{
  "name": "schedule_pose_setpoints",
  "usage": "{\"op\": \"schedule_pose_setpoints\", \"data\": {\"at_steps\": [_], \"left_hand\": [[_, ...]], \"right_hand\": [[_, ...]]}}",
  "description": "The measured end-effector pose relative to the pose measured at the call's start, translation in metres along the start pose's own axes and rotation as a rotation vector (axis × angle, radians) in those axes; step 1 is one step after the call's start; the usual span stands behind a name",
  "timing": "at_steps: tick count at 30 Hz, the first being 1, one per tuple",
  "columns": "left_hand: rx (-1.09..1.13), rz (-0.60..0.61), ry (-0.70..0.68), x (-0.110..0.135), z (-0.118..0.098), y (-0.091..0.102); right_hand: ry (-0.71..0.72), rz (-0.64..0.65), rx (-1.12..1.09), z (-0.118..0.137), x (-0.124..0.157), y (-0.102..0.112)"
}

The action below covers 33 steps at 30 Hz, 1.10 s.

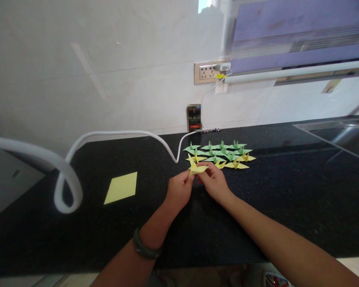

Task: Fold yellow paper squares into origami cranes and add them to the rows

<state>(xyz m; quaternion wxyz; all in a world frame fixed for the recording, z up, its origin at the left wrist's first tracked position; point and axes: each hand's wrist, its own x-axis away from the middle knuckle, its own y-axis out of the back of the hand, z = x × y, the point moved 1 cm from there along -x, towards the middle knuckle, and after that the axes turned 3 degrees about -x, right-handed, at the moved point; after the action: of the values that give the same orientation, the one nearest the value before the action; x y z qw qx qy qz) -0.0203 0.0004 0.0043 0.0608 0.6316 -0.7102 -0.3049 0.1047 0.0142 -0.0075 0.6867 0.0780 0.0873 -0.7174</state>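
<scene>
Between my two hands, raised a little over the dark counter, is a yellow paper crane [198, 170] with its folded points sticking up. My left hand [179, 188] pinches its left side; a dark bangle circles that wrist. On the crane's right side, the fingers of my right hand [214, 181] are closed on the paper. Just beyond my hands stand several green paper cranes [223, 149] in rows, with several yellow paper cranes [237, 164] nearest me. Some of the yellow ones are partly hidden by my right hand.
A flat yellow paper sheet [121, 188] lies on the black counter [77, 239] at left. A thick white cable [119, 132] loops in from the left. Against the tiled wall leans a phone [194, 118], below a socket [208, 72]. At far right is a sink [332, 139].
</scene>
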Motion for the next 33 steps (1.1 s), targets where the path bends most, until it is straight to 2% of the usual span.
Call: {"op": "schedule_pose_setpoints", "data": {"at_steps": [3, 7, 14, 21, 24, 28, 31, 33], "left_hand": [[-0.084, -0.053, -0.036, 0.002, -0.004, 0.002], [-0.132, -0.086, -0.045, 0.004, -0.006, 0.003], [-0.043, -0.117, 0.038, 0.006, -0.007, 0.004], [-0.076, -0.141, -0.031, 0.007, -0.011, 0.004], [-0.045, -0.150, -0.012, 0.006, -0.012, 0.004], [0.199, -0.020, 0.110, 0.001, -0.008, 0.001], [0.501, 0.151, 0.297, -0.001, -0.004, -0.002], [0.664, 0.245, 0.389, -0.001, -0.002, -0.003]], "right_hand": [[-0.052, -0.028, -0.152, 0.001, 0.002, -0.004], [-0.050, -0.082, -0.186, 0.004, 0.005, -0.005], [0.006, -0.104, -0.130, 0.005, 0.007, -0.006], [0.078, -0.115, -0.039, 0.004, 0.009, -0.005], [0.127, -0.112, 0.047, 0.004, 0.009, -0.004], [0.241, -0.107, 0.185, 0.010, 0.007, 0.002], [0.330, 0.062, 0.258, 0.017, 0.003, 0.008], [0.319, 0.144, 0.262, 0.020, -0.001, 0.013]]}}
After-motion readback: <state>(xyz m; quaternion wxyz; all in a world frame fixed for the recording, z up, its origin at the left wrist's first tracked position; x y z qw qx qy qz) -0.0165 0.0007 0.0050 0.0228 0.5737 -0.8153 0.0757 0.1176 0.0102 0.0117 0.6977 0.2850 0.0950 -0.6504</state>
